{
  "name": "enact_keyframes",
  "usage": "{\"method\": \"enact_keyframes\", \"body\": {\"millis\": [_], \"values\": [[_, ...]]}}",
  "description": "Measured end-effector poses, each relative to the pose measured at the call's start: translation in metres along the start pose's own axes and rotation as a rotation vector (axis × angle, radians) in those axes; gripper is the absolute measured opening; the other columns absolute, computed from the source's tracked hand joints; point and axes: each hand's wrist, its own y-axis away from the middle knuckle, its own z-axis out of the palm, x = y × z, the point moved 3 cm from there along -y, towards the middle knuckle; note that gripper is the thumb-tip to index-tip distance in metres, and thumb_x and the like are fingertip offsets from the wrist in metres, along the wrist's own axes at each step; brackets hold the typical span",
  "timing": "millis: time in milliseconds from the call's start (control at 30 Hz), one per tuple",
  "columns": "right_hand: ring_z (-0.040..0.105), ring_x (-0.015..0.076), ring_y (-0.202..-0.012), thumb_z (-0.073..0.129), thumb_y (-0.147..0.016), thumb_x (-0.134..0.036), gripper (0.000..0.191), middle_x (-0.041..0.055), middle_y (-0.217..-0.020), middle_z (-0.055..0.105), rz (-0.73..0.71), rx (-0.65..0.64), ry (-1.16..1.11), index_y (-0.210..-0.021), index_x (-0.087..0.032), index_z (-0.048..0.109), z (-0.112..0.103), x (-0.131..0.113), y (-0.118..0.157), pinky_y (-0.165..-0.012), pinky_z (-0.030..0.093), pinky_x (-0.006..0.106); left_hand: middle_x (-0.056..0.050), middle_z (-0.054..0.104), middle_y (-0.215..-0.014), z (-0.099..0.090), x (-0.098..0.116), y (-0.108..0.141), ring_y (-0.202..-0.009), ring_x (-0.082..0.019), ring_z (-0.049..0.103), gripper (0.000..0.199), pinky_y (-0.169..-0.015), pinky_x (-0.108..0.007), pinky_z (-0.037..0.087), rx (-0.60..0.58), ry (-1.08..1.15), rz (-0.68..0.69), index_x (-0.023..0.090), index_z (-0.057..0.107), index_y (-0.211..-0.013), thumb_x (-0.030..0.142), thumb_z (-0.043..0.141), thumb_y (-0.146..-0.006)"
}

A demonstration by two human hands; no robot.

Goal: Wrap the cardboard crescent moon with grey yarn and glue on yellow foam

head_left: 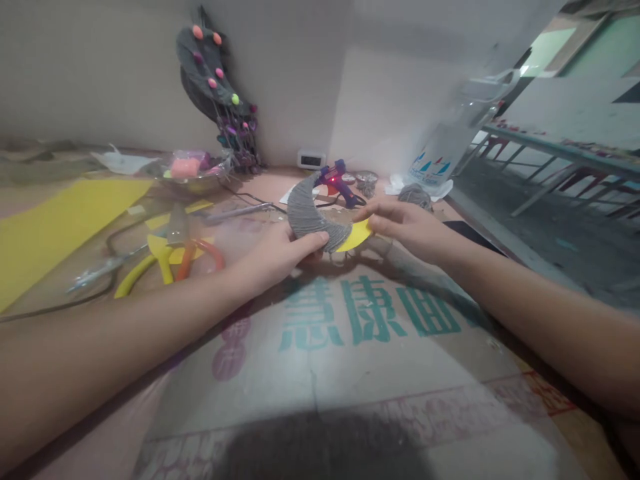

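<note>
A crescent [313, 217] wound in grey yarn is held above a printed cardboard sheet [320, 373]; its right end is bare yellow. My left hand [287, 250] grips the lower left of the wound part, thumb on top. At the yellow tip, my right hand [400, 227] has its thumb and fingers closed; whether yarn runs between them is too small to tell. A ball of grey yarn [416, 195] lies just behind my right hand. Beyond the crescent is a blue glue gun [340, 181] with a red light lit.
Pliers with yellow and orange handles [187, 257], scissors and yellow sheets [65, 220] lie at the left. A bag of soft coloured pieces [187, 167] sits behind them. A decorated grey crescent [207, 70] hangs on the wall. A plastic jug [440, 143] stands at the back right.
</note>
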Motion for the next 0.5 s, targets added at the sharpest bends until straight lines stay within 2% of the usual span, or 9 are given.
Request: {"method": "enact_keyframes", "body": {"millis": [100, 200, 267, 367, 400, 467, 500], "values": [[0.062, 0.0157, -0.074, 0.058, -0.089, -0.049, 0.031, 0.0041, -0.082, 0.067, 0.032, 0.179, -0.036, -0.089, -0.02, 0.067, -0.014, 0.02, -0.009, -0.072, 0.052, 0.032, 0.001, 0.056, -0.059, 0.001, 0.0, 0.0, -0.05, -0.01, 0.045, 0.03, -0.045, -0.022, 0.034, -0.012, 0.045, -0.002, 0.016, 0.057, -0.065, 0.042, 0.06, -0.08], [0.057, 0.014, -0.066, 0.067, -0.083, -0.038, 0.021, 0.0015, -0.074, 0.062, 0.041, 0.259, 0.135, -0.078, -0.019, 0.061, -0.017, 0.024, -0.015, -0.064, 0.046, 0.028, 0.001, 0.055, -0.059, 0.001, 0.0, 0.001, -0.05, -0.01, 0.046, 0.03, -0.044, -0.021, 0.035, -0.037, 0.065, -0.04, 0.016, 0.057, -0.064, 0.042, 0.06, -0.08], [0.053, 0.0138, -0.062, 0.063, -0.084, -0.034, 0.021, 0.0007, -0.068, 0.058, -0.018, 0.195, 0.362, -0.071, -0.018, 0.058, -0.012, 0.019, -0.018, -0.059, 0.041, 0.027, 0.002, 0.054, -0.058, 0.001, 0.001, 0.003, -0.049, -0.01, 0.045, 0.03, -0.043, -0.021, 0.034, -0.042, 0.08, -0.078, 0.016, 0.057, -0.066, 0.043, 0.061, -0.08], [0.051, 0.015, -0.062, 0.054, -0.089, -0.034, 0.03, 0.0015, -0.063, 0.056, -0.218, 0.076, 0.647, -0.063, -0.019, 0.055, -0.002, 0.012, -0.021, -0.06, 0.037, 0.029, 0.002, 0.053, -0.054, 0.001, 0.0, 0.003, -0.047, -0.01, 0.044, 0.027, -0.042, -0.02, 0.032, -0.037, 0.103, -0.102, 0.017, 0.059, -0.067, 0.041, 0.061, -0.08], [0.053, 0.0161, -0.064, 0.055, -0.089, -0.034, 0.027, 0.0025, -0.066, 0.06, -0.265, 0.046, 0.689, -0.067, -0.018, 0.058, 0.001, 0.013, -0.022, -0.061, 0.038, 0.029, 0.002, 0.053, -0.054, 0.001, 0.0, 0.003, -0.047, -0.01, 0.044, 0.026, -0.041, -0.02, 0.031, -0.035, 0.111, -0.102, 0.017, 0.06, -0.067, 0.04, 0.061, -0.079], [0.059, 0.019, -0.074, 0.059, -0.086, -0.031, 0.015, 0.0054, -0.082, 0.068, -0.303, -0.014, 0.71, -0.087, -0.018, 0.066, 0.005, 0.019, -0.025, -0.066, 0.042, 0.03, 0.002, 0.054, -0.053, 0.001, -0.002, 0.003, -0.047, -0.01, 0.044, 0.024, -0.042, -0.021, 0.031, -0.032, 0.132, -0.097, 0.018, 0.061, -0.066, 0.038, 0.062, -0.078], [0.061, 0.0203, -0.08, 0.06, -0.085, -0.03, 0.019, 0.007, -0.092, 0.07, -0.308, -0.051, 0.707, -0.098, -0.018, 0.067, 0.007, 0.022, -0.026, -0.069, 0.044, 0.031, 0.002, 0.055, -0.054, 0.002, -0.004, 0.002, -0.047, -0.01, 0.045, 0.024, -0.042, -0.021, 0.031, -0.032, 0.144, -0.099, 0.018, 0.061, -0.066, 0.038, 0.063, -0.078]]}}
